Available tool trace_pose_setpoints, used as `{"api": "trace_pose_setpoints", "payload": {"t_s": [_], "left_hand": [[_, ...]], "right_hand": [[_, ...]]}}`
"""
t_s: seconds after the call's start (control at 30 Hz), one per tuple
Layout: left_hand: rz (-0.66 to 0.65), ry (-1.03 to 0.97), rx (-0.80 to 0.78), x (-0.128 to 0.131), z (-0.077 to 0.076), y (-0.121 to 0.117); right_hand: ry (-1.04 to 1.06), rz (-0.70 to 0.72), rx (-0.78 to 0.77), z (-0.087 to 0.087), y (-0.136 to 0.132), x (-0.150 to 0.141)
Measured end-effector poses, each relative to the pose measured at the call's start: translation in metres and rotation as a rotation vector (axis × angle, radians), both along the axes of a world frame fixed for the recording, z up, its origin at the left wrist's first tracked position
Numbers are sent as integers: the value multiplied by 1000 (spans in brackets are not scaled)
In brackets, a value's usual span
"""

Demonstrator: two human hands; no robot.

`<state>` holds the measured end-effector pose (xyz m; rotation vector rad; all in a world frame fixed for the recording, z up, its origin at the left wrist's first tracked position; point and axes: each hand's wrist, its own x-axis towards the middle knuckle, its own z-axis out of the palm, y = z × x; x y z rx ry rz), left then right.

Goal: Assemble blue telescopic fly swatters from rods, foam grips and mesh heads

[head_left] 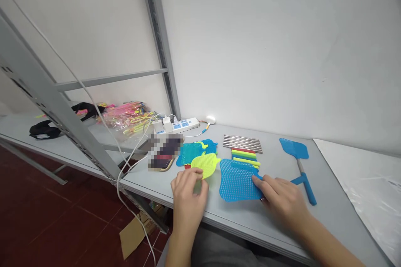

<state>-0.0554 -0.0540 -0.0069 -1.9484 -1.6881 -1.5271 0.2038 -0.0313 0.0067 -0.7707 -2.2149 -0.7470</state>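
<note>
Left of the blue paddle (239,180), the left hand (189,190) pinches a yellow paddle (205,165); the right hand (277,196) grips the blue paddle's neck.

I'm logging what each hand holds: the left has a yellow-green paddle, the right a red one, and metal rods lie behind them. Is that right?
Not quite: the right hand holds a blue paddle, not red, as the head view shows. The left hand does have the yellow-green paddle, and metal rods lie behind.
</note>
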Motion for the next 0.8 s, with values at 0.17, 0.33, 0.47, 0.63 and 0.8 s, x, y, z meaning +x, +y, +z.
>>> {"api": "trace_pose_setpoints", "payload": {"t_s": [0.17,0.33,0.47,0.63,0.8], "left_hand": [[-80,110,-232,-13,-2,-17],[-20,218,-425,-22,-2,-15],[128,280,-488,-19,-1,-15],[204,273,-518,-15,-3,-11],[184,243,-501,-13,-5,-5]], "right_hand": [[38,10,-27,-7,-2,2],[84,-26,-39,-7,-3,6],[126,-56,-23,-8,-3,8],[122,-39,-24,-10,-2,6],[138,-26,-11,-9,-3,5]]}}
